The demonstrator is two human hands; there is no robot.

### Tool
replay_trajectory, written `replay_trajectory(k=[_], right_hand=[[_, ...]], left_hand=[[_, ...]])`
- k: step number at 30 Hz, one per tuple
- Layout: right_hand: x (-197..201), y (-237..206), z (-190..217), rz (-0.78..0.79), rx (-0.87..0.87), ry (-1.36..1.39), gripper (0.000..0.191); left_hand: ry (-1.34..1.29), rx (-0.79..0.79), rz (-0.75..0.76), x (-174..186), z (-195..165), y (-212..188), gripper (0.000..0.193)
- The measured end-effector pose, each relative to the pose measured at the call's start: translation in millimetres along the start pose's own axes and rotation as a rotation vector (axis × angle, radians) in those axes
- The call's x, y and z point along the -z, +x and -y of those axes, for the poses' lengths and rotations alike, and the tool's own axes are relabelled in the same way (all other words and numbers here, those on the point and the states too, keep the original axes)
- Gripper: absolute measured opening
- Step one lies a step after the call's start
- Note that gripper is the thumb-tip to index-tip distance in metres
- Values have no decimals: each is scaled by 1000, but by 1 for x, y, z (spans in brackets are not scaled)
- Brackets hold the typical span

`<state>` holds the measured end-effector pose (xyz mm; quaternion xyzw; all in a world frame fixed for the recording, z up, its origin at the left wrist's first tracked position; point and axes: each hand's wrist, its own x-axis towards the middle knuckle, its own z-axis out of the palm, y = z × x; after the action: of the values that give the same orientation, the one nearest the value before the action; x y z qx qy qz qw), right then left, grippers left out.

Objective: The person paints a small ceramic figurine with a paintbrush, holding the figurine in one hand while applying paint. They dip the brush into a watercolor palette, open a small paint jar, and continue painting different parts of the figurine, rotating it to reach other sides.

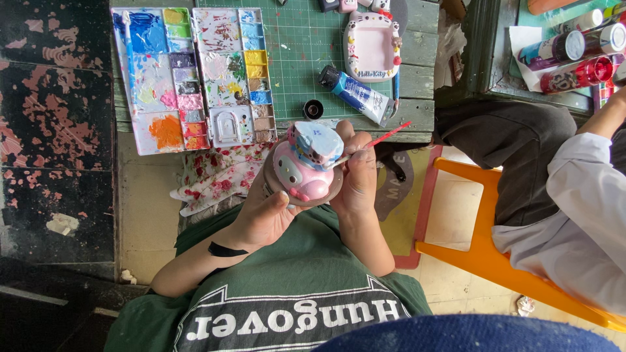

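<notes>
My left hand cups a small pink ceramic figurine from below, holding it above my lap. The figurine has a pale blue and white top part. My right hand grips a thin red-handled paintbrush, its tip resting against the figurine's blue top. Just beyond the hands, on the green cutting mat, lie an open paint palette smeared with many colours, a blue and white paint tube and its black cap.
A pink and white cat-shaped frame lies on the mat. A floral cloth hangs at the table edge. At right another person in a white sleeve sits on an orange chair beside a second table with paint bottles.
</notes>
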<state>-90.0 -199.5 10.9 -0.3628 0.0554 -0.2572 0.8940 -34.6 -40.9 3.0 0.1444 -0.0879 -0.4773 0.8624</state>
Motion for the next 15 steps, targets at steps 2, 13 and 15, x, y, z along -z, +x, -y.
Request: replay_trajectory(k=[2,13,15], right_hand=[[0,-1,0,-2,2,-9,29],[-7,-10,11,-81,126,-70,35],[-11,-10,12,-115,191,-185,34]], left_hand=[[-4,-4,7,0,0,-1,94],[9,-18,16,4,1,-1,91],[20,-22,7,2,1,0,94]])
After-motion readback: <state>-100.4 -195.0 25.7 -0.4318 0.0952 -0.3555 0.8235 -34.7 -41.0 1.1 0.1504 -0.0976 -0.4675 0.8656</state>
